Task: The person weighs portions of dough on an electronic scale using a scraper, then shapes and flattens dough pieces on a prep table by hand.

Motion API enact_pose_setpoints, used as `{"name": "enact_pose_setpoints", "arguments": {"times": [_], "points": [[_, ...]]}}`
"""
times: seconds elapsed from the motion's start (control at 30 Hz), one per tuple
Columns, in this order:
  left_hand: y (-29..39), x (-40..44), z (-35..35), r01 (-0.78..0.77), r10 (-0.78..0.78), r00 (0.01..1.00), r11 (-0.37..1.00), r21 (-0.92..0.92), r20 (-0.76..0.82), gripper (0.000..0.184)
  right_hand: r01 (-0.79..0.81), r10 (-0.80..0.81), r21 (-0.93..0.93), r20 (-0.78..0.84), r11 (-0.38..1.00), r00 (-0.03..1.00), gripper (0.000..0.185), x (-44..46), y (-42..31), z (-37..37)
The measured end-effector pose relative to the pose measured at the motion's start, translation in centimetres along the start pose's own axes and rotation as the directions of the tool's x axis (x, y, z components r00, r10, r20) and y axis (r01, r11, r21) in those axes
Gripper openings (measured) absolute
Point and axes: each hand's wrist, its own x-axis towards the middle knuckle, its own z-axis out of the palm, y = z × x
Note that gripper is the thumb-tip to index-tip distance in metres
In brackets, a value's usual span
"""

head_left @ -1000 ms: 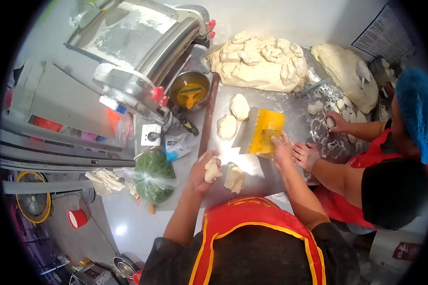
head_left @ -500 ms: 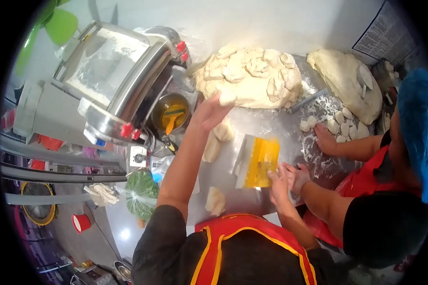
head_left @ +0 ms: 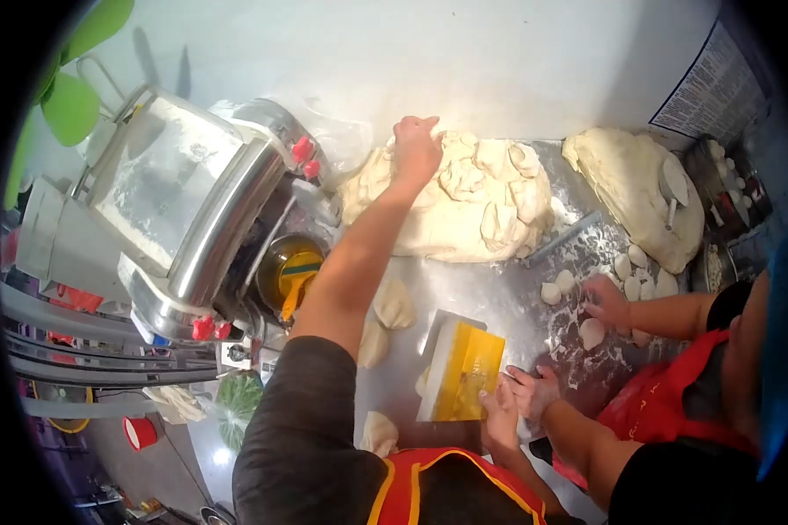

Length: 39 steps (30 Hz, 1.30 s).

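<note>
My left hand reaches over the far left part of a large lumpy dough mass. Its fingers are curled, and whatever is in them is hidden. My right hand grips a dough scraper with a yellow handle and a metal blade, held low over the steel table. Several smaller dough pieces lie left of the scraper, and another piece rests near my apron.
On the left stands a steel dough roller machine, with a bowl holding a yellow brush beside it. At right, a co-worker's hand is among small dough rounds. Behind lies a smooth dough slab.
My left hand has moved farther over the dough mass; the pale dough piece seen at its fingers is now out of sight. The scraper has tilted slightly. The whole view has shifted upward.
</note>
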Motion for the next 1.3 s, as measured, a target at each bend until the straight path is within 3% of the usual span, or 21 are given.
{"name": "enact_pose_setpoints", "arguments": {"times": [0.03,0.07,0.1,0.17,0.2,0.23,0.27,0.3,0.37,0.47,0.5,0.57,0.6,0.67,0.87,1.0,1.1,1.17,1.2,1.27,1.3], "points": [[0.1,-0.3,1.1,-0.105,0.110,0.993,0.990,0.097,-0.046,0.036,-0.010,0.010,0.000,0.003,1.000,1.000,0.044,0.2,0.0,0.1],[-2.0,-1.0,4.1,-0.161,0.123,0.978,0.960,0.228,0.171,0.043,-0.021,0.021,0.000,0.005,1.000,1.000,0.044,0.2,0.1,0.1],[-2.0,-1.6,4.9,-0.058,-0.047,0.880,0.977,0.206,0.472,0.055,-0.029,0.029,0.002,0.010,1.000,1.000,0.044,0.3,0.1,0.1],[-0.9,-2.9,4.6,0.081,-0.164,0.864,0.979,0.189,0.476,0.069,-0.005,0.006,0.035,-0.011,0.999,1.000,0.046,0.7,0.6,0.0],[-0.1,-2.2,2.8,0.275,-0.185,0.827,0.957,-0.096,0.531,0.071,0.008,-0.007,0.054,-0.022,0.999,1.000,0.047,0.7,0.8,0.1],[0.5,-1.4,0.3,0.457,-0.184,0.786,0.815,-0.355,0.590,0.073,0.011,-0.011,0.041,-0.010,0.999,1.000,0.047,0.6,0.8,0.3],[0.3,-1.1,-1.5,0.604,-0.164,0.748,0.568,-0.558,0.643,0.075,0.011,-0.012,0.022,0.003,1.000,1.000,0.047,0.5,0.4,0.3],[-2.6,-0.4,-0.4,0.573,-0.162,0.803,0.473,-0.669,0.573,0.075,0.016,-0.016,0.005,0.021,1.000,1.000,0.048,0.4,0.1,0.4],[-1.8,-1.1,-4.0,0.606,-0.302,0.787,0.540,-0.584,0.538,0.067,0.040,-0.040,-0.044,0.011,0.998,0.999,0.046,0.2,0.0,0.5],[-5.0,-6.9,-6.5,0.622,-0.232,0.773,0.462,-0.632,0.591,0.055,0.062,-0.059,-0.080,0.046,0.995,0.997,0.045,0.1,0.0,-0.4],[-6.2,-9.9,-7.4,0.476,-0.148,0.860,0.576,-0.665,0.489,0.050,0.082,-0.080,-0.062,0.033,0.995,0.996,0.045,-0.2,-0.2,-0.1],[-5.5,-15.9,-10.8,0.460,-0.200,0.865,0.683,-0.568,0.460,0.041,0.125,-0.125,-0.029,0.007,0.992,0.992,0.045,-0.3,-1.2,0.8],[-4.2,-18.5,-12.9,0.592,-0.348,0.784,0.669,-0.450,0.514,0.037,0.104,-0.103,-0.037,0.016,0.994,0.995,0.044,0.4,-0.9,0.1],[-3.2,-25.0,-15.4,0.661,-0.452,0.748,0.571,-0.487,0.485,0.035,0.082,-0.082,0.034,0.017,0.996,0.996,0.041,-0.4,-2.8,1.7],[-0.6,-39.7,-21.4,0.718,-0.596,0.696,0.571,-0.398,0.400,0.030,0.080,-0.092,0.202,0.048,0.976,0.995,0.038,3.5,-2.9,4.5],[2.0,-42.8,-23.8,0.711,-0.614,0.702,0.626,-0.321,0.360,0.029,0.229,-0.241,0.162,0.059,0.960,0.969,0.031,8.2,-5.8,8.8],[3.0,-44.4,-24.4,0.650,-0.588,0.759,0.710,-0.271,0.281,0.031,0.109,-0.239,0.397,0.295,0.911,0.925,0.030,13.6,-10.3,12.0],[5.1,-44.3,-25.9,0.728,-0.625,0.673,0.655,-0.201,0.396,0.036,0.159,-0.204,0.215,0.209,0.964,0.956,0.041,13.5,-10.3,13.4],[5.7,-44.4,-26.5,0.752,-0.626,0.632,0.637,-0.169,0.457,0.039,0.261,-0.258,0.016,0.227,0.965,0.939,0.044,12.6,-8.8,13.3],[5.9,-46.8,-26.3,0.605,-0.509,0.718,0.793,-0.064,0.475,0.049,0.438,-0.352,-0.382,0.276,0.814,0.894,0.051,9.9,-5.5,11.2],[6.2,-47.6,-25.8,0.513,-0.436,0.754,0.858,-0.027,0.491,0.055,0.511,-0.367,-0.554,0.356,0.657,0.859,0.056,8.9,-3.2,9.5]]}}
